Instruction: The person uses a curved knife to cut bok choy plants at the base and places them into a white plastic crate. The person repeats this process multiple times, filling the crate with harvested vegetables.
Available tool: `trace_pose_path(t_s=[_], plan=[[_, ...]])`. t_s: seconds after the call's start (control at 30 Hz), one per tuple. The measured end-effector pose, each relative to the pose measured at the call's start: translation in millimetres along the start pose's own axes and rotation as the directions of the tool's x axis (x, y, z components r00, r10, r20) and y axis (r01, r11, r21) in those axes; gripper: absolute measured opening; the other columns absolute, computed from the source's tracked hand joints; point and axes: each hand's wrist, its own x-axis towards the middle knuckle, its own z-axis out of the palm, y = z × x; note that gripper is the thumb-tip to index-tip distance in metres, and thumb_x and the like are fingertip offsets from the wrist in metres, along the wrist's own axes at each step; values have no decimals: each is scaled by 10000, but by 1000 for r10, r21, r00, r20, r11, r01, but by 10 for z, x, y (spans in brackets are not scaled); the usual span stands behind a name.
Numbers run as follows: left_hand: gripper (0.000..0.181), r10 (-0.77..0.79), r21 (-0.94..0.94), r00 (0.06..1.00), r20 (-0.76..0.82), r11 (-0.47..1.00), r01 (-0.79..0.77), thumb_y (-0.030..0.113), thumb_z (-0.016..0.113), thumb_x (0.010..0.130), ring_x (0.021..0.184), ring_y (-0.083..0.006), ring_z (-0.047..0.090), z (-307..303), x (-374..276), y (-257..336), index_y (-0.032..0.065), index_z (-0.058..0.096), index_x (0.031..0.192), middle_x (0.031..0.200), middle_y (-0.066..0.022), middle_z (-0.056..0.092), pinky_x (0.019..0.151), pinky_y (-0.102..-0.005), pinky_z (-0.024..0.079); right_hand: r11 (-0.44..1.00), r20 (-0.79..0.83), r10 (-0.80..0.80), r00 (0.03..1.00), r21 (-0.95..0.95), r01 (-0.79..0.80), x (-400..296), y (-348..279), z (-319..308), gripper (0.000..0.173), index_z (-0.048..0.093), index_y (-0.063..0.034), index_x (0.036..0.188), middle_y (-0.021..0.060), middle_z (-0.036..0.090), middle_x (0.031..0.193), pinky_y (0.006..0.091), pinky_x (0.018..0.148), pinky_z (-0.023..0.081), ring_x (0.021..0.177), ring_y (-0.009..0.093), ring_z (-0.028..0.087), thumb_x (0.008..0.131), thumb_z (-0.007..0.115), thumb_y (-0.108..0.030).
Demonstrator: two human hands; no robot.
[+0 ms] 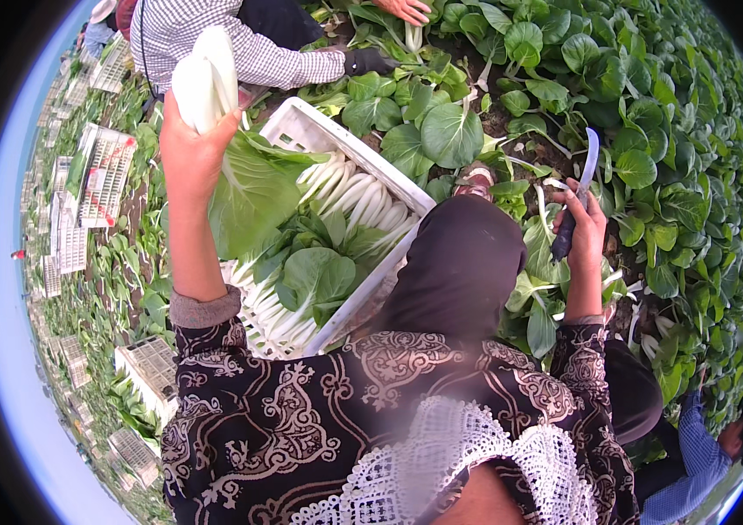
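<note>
My left hand [195, 147] grips a bok choy [205, 82] around its white stalks, which point up and away while its broad green leaves hang below the wrist. Beneath it stands a white plastic crate [361, 141] with slotted walls. Inside lie rows of bok choy [358, 193], white stalks towards the two ends and leaves together in the middle. My right hand [582, 226] is closed around the dark handle of a knife [586, 164] with a curved blade, whose tip points away from me. Cut leaves and soil lie under that hand.
Growing bok choy [640, 151] fills the right side. A co-worker in a checked shirt [279, 65] crouches beyond the crate, and another person's hand [404, 10] touches a plant. Someone in blue [693, 472] is low at right. Several stacked crates [105, 174] stand on the left.
</note>
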Motion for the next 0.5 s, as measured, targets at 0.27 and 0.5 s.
trace_pose_path(t_s=[0.27,0.5], plan=[[781,-150,634,982,114,772,44,147,762,657,1059,-313,575,894,-1186,-1719,189,426,1361,1106,-113,590,881,-435,441,993,77,78,994,-96,-70,-119,129,131,374,543,14,1223,91,682,857,234,450,456,506,97,543,896,643,-137],[839,-191,719,975,111,693,53,225,798,625,1180,-304,475,1696,-1413,-2229,154,421,1371,1210,-106,515,995,-442,318,964,42,165,985,-218,-152,-184,257,173,376,565,-3,1219,80,686,878,231,460,456,513,88,542,893,657,-165]])
